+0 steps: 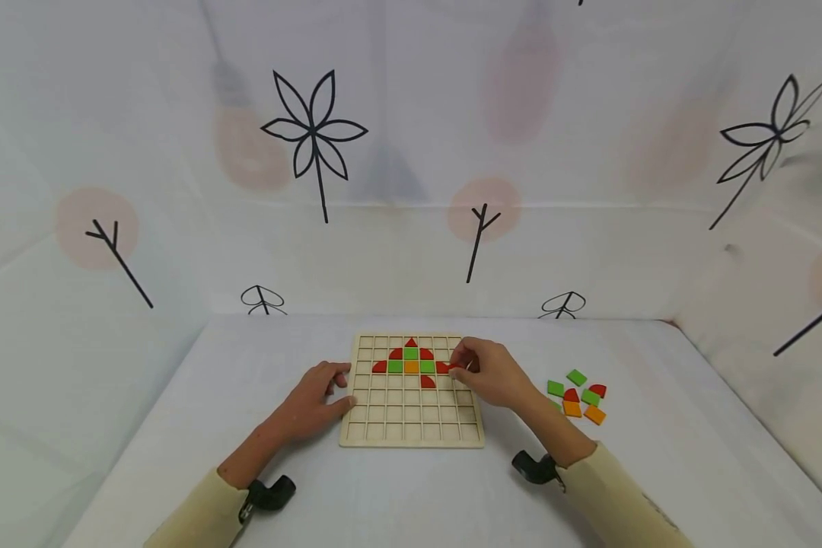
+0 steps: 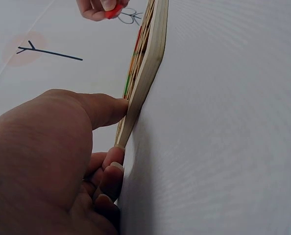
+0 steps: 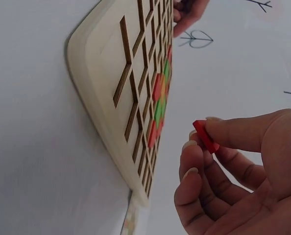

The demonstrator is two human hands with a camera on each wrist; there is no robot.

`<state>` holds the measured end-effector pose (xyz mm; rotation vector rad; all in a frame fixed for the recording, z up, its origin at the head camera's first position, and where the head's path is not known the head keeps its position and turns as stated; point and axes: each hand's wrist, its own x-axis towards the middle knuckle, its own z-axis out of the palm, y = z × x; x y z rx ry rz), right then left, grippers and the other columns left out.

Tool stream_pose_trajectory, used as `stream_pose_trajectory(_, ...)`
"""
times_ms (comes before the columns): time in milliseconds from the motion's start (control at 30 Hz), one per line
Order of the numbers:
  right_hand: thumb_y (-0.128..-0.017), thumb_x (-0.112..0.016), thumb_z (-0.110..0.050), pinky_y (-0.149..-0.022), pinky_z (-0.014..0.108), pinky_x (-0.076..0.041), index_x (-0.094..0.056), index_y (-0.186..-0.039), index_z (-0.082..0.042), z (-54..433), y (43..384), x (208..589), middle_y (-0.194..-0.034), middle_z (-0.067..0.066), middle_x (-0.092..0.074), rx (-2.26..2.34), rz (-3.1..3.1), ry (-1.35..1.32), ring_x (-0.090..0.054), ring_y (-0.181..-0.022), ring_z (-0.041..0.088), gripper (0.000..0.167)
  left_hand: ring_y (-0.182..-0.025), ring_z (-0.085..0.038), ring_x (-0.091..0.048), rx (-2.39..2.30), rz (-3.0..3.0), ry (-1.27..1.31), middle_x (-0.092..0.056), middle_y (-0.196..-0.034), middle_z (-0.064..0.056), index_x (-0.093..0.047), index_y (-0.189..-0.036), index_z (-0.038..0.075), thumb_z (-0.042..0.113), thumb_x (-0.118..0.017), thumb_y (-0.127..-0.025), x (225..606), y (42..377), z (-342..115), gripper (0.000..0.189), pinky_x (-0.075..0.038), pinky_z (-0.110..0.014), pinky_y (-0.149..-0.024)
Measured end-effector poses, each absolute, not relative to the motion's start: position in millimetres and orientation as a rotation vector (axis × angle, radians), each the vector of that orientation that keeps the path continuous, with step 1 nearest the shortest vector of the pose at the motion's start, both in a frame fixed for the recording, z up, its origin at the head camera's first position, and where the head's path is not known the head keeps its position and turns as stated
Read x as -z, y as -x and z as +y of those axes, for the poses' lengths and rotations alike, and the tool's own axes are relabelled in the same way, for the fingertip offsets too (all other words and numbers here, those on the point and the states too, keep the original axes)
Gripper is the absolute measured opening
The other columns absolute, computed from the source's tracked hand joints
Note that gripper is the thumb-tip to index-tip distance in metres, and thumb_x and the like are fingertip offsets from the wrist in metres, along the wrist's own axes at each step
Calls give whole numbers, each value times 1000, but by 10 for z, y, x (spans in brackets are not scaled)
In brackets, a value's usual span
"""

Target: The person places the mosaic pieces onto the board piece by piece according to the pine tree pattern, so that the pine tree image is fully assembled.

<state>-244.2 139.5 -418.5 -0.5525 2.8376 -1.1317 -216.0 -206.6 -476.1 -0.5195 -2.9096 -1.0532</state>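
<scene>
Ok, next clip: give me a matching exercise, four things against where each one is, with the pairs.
Things:
1. left hand
2. red piece
3. loose pieces
4. coloured pattern

Places:
A. in the board's upper rows
B. on the table, right of the board
C. at the board's left edge
D. pinched in the right hand

Pairs: 1-C, 2-D, 3-B, 4-A
</scene>
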Motion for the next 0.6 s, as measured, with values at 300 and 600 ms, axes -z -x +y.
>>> stream_pose_trajectory(300,-97,-78,-11,-71,30,-49,-71,-101,-12,1243,2479,4220,-94,-2,-68,1145,2842,584,-56,-79,17,8,-96,-13,-47,1067,-2912,520,-56,-111,4,-53,-151,2,23,-75,-100,4758,2166,-2059,60,-41,-31,-83)
stream_pose_trajectory(600,-98,-76,-9,-76,33,-51,-73,-99,-14,1063,2520,4239,-95,-2,-70,1159,2825,596,-58,-81,17,6,-97,-13,-47,1067,-2923,492,-56,-110,4,-53,-151,3,24,-75,-100,4753,2169,-2058,60,-41,-32,-83)
